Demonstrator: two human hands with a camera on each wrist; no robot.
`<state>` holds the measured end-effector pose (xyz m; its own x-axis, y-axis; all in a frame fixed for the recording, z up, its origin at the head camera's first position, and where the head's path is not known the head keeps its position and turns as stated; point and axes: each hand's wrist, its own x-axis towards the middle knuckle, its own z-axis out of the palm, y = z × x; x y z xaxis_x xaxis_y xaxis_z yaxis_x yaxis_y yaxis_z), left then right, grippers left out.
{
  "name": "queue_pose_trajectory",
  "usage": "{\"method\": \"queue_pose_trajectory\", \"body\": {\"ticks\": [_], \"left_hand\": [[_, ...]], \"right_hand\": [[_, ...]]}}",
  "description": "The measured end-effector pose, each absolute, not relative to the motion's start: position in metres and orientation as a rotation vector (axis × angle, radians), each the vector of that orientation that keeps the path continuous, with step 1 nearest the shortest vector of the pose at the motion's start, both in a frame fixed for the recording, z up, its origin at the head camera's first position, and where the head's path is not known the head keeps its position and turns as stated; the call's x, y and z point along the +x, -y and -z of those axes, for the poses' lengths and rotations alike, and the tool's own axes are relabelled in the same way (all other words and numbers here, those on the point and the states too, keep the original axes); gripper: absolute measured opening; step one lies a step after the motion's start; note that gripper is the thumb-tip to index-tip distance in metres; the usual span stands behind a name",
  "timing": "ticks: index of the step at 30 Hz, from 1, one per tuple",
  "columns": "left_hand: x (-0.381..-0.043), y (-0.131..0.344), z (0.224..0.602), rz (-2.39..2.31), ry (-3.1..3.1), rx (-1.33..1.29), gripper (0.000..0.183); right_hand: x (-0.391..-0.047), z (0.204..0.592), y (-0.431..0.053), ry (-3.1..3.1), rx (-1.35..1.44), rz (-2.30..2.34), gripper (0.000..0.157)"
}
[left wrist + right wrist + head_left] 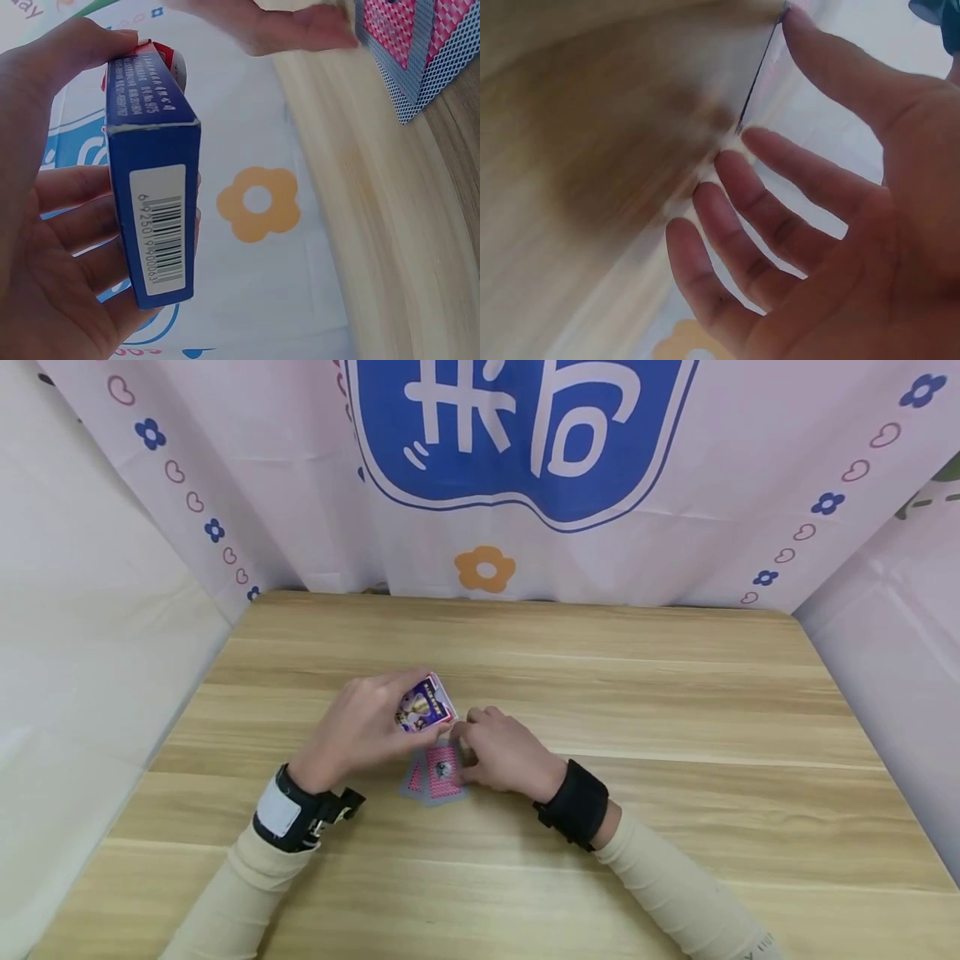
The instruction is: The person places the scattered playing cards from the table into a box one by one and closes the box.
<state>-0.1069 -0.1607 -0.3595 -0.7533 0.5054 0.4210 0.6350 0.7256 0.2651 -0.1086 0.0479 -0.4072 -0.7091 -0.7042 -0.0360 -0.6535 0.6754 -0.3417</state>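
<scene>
My left hand (pixel 365 723) grips a small blue card box (pixel 423 703) above the table, thumb on one side and fingers on the other. In the left wrist view, a barcode label (pixel 158 229) faces the camera on the box's narrow side. Just below and right of the box are red-patterned playing cards (pixel 444 770) with pale borders, overlapping, backs up. My right hand (pixel 508 755) is at their right side, fingers bent. In the right wrist view, a card (pixel 760 75) shows edge-on between thumb tip and index fingertip. Part of the cards is hidden behind the right hand.
A wood-grain table (pixel 675 693) lies under both hands. Behind it hangs a white cloth (pixel 300 510) with a blue emblem and an orange flower (pixel 485 569). Pale cloth also hangs at the left and right sides. Black straps (pixel 574 803) circle both wrists.
</scene>
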Motion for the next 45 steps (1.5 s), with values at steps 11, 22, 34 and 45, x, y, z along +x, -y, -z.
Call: {"method": "queue_pose_trajectory", "body": {"ticks": [11,22,34,45], "left_hand": [[-0.106,0.158,0.36,0.565,2.654,-0.893,0.063],[-0.106,0.155,0.363,0.556,2.691,-0.897,0.061],[-0.105,0.151,0.365,0.568,2.701,-0.931,0.064],[-0.103,0.144,0.367,0.583,2.695,-0.985,0.06]], "right_hand": [[-0.127,0.391,-0.081,-2.498,-0.898,0.466,0.032],[-0.144,0.361,-0.116,-2.224,-1.016,1.133,0.019],[-0.14,0.351,-0.105,-2.084,-0.623,1.571,0.024],[-0.12,0.333,-0.085,-2.084,-0.516,1.695,0.031]]}}
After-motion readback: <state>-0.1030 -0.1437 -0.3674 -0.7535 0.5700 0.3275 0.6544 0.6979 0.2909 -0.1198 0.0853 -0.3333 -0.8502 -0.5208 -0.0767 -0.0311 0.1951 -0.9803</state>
